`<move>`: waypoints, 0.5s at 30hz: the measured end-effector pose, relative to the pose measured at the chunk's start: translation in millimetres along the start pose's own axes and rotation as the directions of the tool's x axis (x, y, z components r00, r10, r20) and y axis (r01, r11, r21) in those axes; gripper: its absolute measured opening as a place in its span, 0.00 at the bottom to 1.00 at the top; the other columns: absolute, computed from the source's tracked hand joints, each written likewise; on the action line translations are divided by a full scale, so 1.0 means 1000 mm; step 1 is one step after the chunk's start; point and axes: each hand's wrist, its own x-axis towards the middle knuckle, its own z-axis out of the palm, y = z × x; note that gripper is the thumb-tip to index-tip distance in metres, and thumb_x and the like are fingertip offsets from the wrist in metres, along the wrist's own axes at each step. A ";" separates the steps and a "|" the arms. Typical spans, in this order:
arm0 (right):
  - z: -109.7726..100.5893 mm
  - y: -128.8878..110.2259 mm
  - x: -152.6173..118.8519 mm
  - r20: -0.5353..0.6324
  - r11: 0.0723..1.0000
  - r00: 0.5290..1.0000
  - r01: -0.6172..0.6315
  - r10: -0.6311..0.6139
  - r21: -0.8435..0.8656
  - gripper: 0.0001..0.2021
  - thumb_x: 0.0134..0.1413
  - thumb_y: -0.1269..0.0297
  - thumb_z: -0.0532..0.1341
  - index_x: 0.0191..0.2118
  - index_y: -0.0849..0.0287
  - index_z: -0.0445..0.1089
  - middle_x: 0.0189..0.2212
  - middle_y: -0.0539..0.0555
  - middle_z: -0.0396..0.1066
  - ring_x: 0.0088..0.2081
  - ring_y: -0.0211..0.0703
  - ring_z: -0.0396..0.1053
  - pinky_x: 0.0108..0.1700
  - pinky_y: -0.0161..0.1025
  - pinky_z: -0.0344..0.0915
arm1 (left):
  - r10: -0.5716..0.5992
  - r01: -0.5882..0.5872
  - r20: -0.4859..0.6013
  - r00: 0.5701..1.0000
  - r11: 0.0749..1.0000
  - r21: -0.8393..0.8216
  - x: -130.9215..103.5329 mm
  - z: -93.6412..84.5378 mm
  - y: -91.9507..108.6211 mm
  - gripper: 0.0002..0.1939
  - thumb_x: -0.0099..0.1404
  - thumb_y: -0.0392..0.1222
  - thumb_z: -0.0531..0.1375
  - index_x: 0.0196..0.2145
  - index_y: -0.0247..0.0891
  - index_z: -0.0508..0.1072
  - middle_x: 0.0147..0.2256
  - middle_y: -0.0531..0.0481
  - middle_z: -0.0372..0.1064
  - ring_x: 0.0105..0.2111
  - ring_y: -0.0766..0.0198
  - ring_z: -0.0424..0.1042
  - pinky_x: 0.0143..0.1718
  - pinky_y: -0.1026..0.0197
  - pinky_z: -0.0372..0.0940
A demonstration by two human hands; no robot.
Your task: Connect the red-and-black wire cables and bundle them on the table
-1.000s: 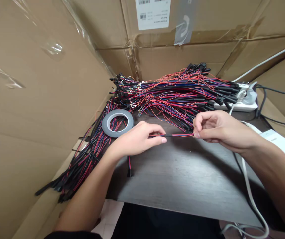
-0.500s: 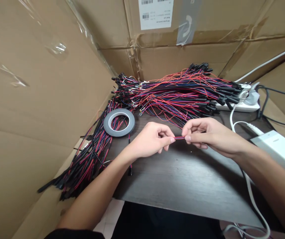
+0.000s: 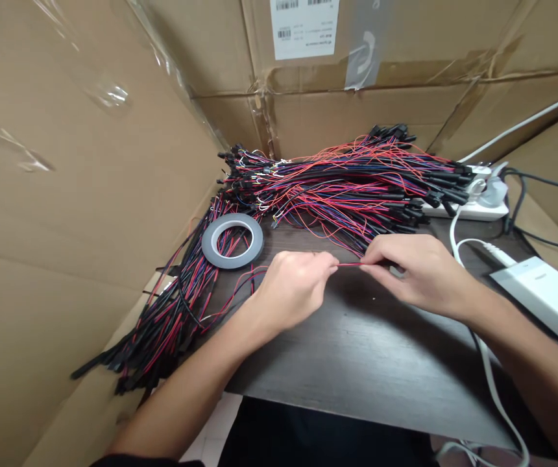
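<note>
Between my two hands a short stretch of thin red wire shows, pulled straight above the dark table. My left hand is closed, pinching its left side with the knuckles turned up. On the other side, my right hand pinches the wire between thumb and forefinger. Red and dark wires trail out to the left behind my left wrist. A roll of grey tape lies left of my left hand, partly on a heap of wires. The wire's ends are hidden.
Bundled red, blue and black cables with black connectors lie along the back. Another cable heap is at the left edge. To the right are a white power strip, a white adapter box and cords. Cardboard walls enclose the table.
Both hands have rolled over, knuckles now more upward, still pinching the wire. The stretch between them now looks thinner and red. Wires now show left of my left wrist.
</note>
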 end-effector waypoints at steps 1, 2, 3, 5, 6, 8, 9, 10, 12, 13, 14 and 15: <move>0.001 0.000 -0.001 -0.044 0.993 0.996 0.074 -0.079 -0.090 0.08 0.59 0.74 0.56 0.29 0.61 0.69 0.25 0.54 0.73 0.26 0.40 0.70 0.27 0.36 0.63 | 0.126 -0.117 -0.076 0.989 0.986 0.122 -0.001 0.001 -0.001 0.07 0.65 0.28 0.56 0.36 0.31 0.75 0.26 0.48 0.76 0.24 0.66 0.74 0.27 0.64 0.69; 0.001 0.000 -0.002 -0.085 0.973 0.984 0.142 -0.159 -0.181 0.09 0.59 0.75 0.56 0.29 0.62 0.69 0.26 0.55 0.74 0.26 0.41 0.70 0.27 0.37 0.63 | 0.238 -0.206 -0.130 0.962 0.953 0.224 -0.002 0.001 -0.001 0.08 0.65 0.27 0.55 0.37 0.29 0.74 0.27 0.47 0.76 0.26 0.65 0.75 0.28 0.63 0.70; 0.001 0.000 -0.003 -0.123 0.943 0.963 0.200 -0.239 -0.267 0.09 0.58 0.77 0.57 0.28 0.62 0.69 0.26 0.56 0.74 0.26 0.42 0.70 0.27 0.37 0.63 | 0.330 -0.269 -0.170 0.929 0.914 0.302 -0.003 0.001 -0.002 0.07 0.65 0.26 0.55 0.38 0.27 0.73 0.28 0.45 0.76 0.27 0.64 0.76 0.29 0.63 0.71; 0.001 -0.001 -0.004 -0.179 0.869 0.908 0.283 -0.379 -0.406 0.09 0.55 0.79 0.59 0.26 0.62 0.69 0.26 0.57 0.75 0.26 0.42 0.69 0.26 0.38 0.63 | 0.451 -0.341 -0.220 0.865 0.851 0.400 -0.002 -0.001 -0.002 0.06 0.64 0.25 0.56 0.38 0.24 0.73 0.28 0.42 0.76 0.28 0.62 0.76 0.28 0.62 0.71; 0.001 -0.001 -0.004 -0.196 0.836 0.881 0.308 -0.431 -0.455 0.10 0.54 0.80 0.61 0.25 0.61 0.68 0.25 0.57 0.75 0.26 0.42 0.68 0.26 0.39 0.63 | 0.487 -0.360 -0.236 0.841 0.828 0.429 -0.002 -0.002 -0.001 0.06 0.64 0.26 0.57 0.38 0.24 0.73 0.28 0.41 0.76 0.28 0.61 0.76 0.27 0.62 0.71; 0.000 -0.002 -0.005 -0.205 0.784 0.842 0.338 -0.499 -0.520 0.11 0.53 0.79 0.62 0.24 0.59 0.68 0.25 0.56 0.74 0.26 0.42 0.67 0.26 0.39 0.63 | 0.519 -0.366 -0.253 0.816 0.804 0.469 -0.002 -0.004 0.000 0.05 0.64 0.27 0.56 0.36 0.26 0.73 0.29 0.39 0.77 0.29 0.60 0.76 0.26 0.61 0.71; 0.000 -0.002 -0.006 -0.201 0.765 0.831 0.346 -0.518 -0.543 0.11 0.54 0.78 0.62 0.24 0.58 0.68 0.25 0.55 0.74 0.26 0.41 0.67 0.26 0.39 0.62 | 0.520 -0.361 -0.251 0.817 0.800 0.480 -0.002 -0.005 0.001 0.05 0.64 0.27 0.56 0.34 0.27 0.73 0.30 0.38 0.77 0.29 0.60 0.76 0.26 0.61 0.71; 0.000 -0.002 -0.006 -0.192 0.749 0.825 0.352 -0.531 -0.562 0.11 0.54 0.77 0.62 0.24 0.58 0.68 0.25 0.54 0.74 0.26 0.41 0.67 0.25 0.38 0.62 | 0.515 -0.354 -0.247 0.821 0.798 0.488 -0.003 -0.006 0.002 0.06 0.64 0.27 0.56 0.32 0.28 0.73 0.30 0.38 0.77 0.29 0.60 0.76 0.26 0.61 0.71; -0.001 -0.002 -0.008 -0.167 0.728 0.826 0.355 -0.538 -0.586 0.12 0.55 0.77 0.61 0.24 0.56 0.68 0.25 0.53 0.74 0.25 0.40 0.66 0.24 0.38 0.62 | 0.500 -0.336 -0.239 0.832 0.798 0.500 -0.003 -0.006 0.003 0.07 0.63 0.27 0.57 0.29 0.31 0.73 0.30 0.39 0.77 0.28 0.60 0.76 0.25 0.61 0.71; -0.001 -0.001 -0.008 -0.156 0.726 0.833 0.353 -0.531 -0.590 0.12 0.56 0.77 0.61 0.24 0.56 0.69 0.25 0.53 0.74 0.25 0.40 0.67 0.24 0.39 0.62 | 0.493 -0.328 -0.233 0.838 0.798 0.506 -0.004 -0.006 0.003 0.08 0.63 0.27 0.57 0.28 0.32 0.73 0.30 0.40 0.77 0.28 0.61 0.76 0.25 0.61 0.71; -0.001 -0.001 -0.009 -0.152 0.729 0.839 0.348 -0.523 -0.589 0.12 0.56 0.77 0.60 0.24 0.55 0.69 0.25 0.53 0.74 0.24 0.40 0.67 0.23 0.39 0.62 | 0.488 -0.322 -0.230 0.842 0.796 0.512 -0.004 -0.007 0.004 0.08 0.63 0.27 0.57 0.27 0.33 0.73 0.30 0.41 0.77 0.28 0.61 0.76 0.25 0.61 0.70; -0.001 0.000 -0.010 -0.151 0.738 0.846 0.343 -0.512 -0.581 0.12 0.56 0.76 0.60 0.24 0.55 0.69 0.25 0.53 0.75 0.24 0.40 0.67 0.23 0.39 0.62 | 0.482 -0.316 -0.225 0.847 0.797 0.515 -0.004 -0.007 0.004 0.09 0.63 0.27 0.57 0.27 0.34 0.72 0.30 0.42 0.77 0.28 0.61 0.76 0.24 0.61 0.70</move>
